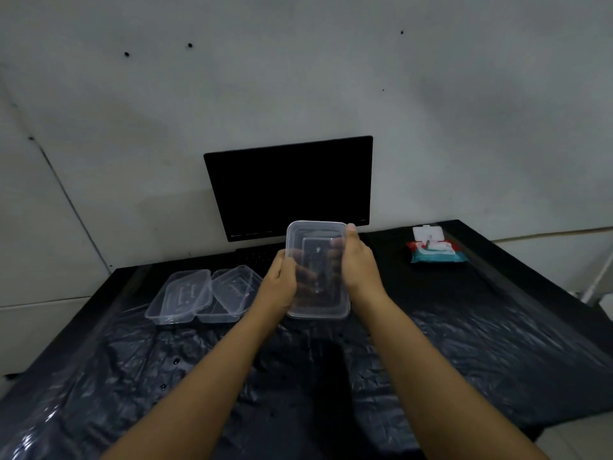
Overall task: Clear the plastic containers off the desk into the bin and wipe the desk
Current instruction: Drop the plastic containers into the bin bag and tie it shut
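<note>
I hold a clear rectangular plastic container up above the middle of the desk, tilted with its open side toward me. My left hand grips its left edge and my right hand grips its right edge, fingers showing through the plastic behind it. Two more clear containers lie side by side on the black desk to the left, overlapping a little. No bin is in view.
An open pack of wet wipes lies at the back right of the desk. A dark laptop screen stands against the wall behind my hands. Crinkled black plastic sheeting covers the desk's front.
</note>
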